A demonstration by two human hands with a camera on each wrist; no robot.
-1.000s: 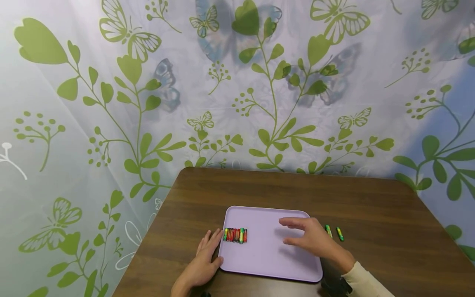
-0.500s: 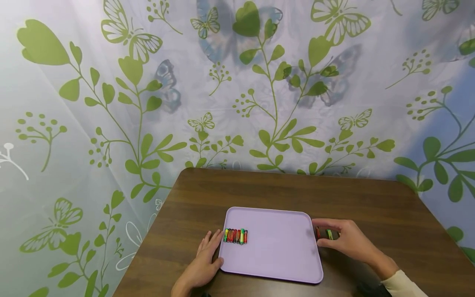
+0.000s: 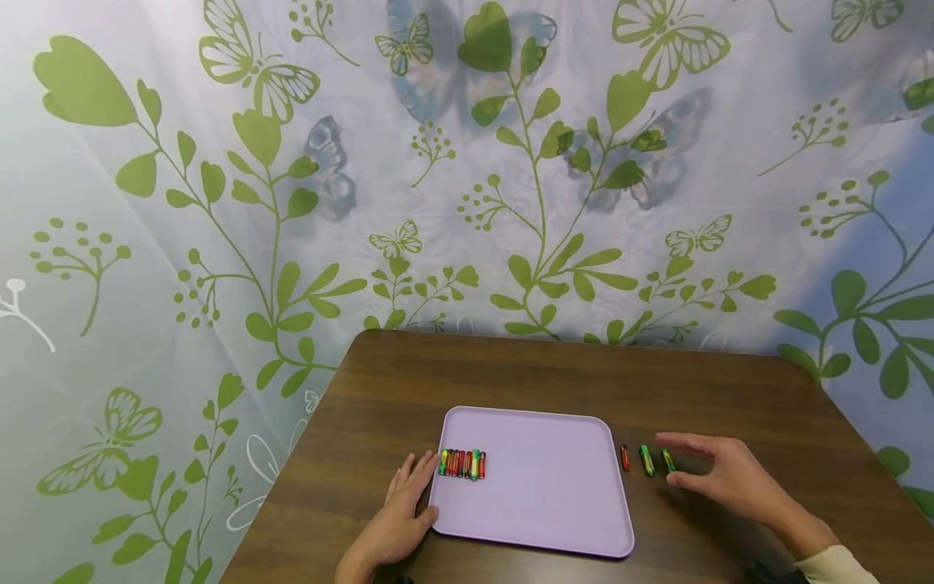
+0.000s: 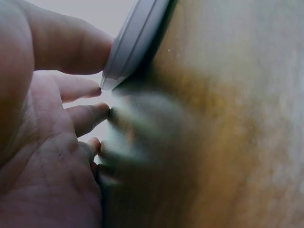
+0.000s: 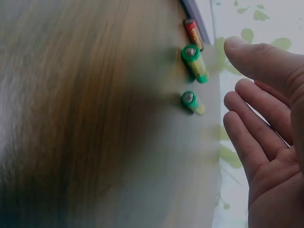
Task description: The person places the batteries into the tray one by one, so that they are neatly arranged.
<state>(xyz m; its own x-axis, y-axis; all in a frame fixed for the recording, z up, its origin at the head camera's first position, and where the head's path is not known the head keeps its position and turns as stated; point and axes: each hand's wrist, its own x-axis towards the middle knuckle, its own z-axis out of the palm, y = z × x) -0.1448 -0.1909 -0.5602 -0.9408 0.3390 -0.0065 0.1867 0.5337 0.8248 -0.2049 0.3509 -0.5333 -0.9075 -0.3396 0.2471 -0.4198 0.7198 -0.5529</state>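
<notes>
A lilac tray (image 3: pixel 540 487) lies on the table, and a row of several red, green and yellow batteries (image 3: pixel 463 464) sits at its left side. My left hand (image 3: pixel 397 515) rests against the tray's left edge with its fingers extended; in the left wrist view the thumb (image 4: pixel 71 45) touches the rim. Right of the tray lie a red battery (image 3: pixel 624 457), a larger green battery (image 3: pixel 646 460) and a smaller green battery (image 3: pixel 668 461). My right hand (image 3: pixel 730 474) is at the smaller green one, thumb and fingers apart. The right wrist view shows nothing between them.
The brown wooden table (image 3: pixel 554 365) runs back to a curtain (image 3: pixel 438 162) printed with leaves and butterflies. A dark object, partly cut off, shows below the right wrist.
My right hand has moved right, from over the tray past its right edge to the smaller green battery. The red battery now shows beside the tray. The left hand stays put.
</notes>
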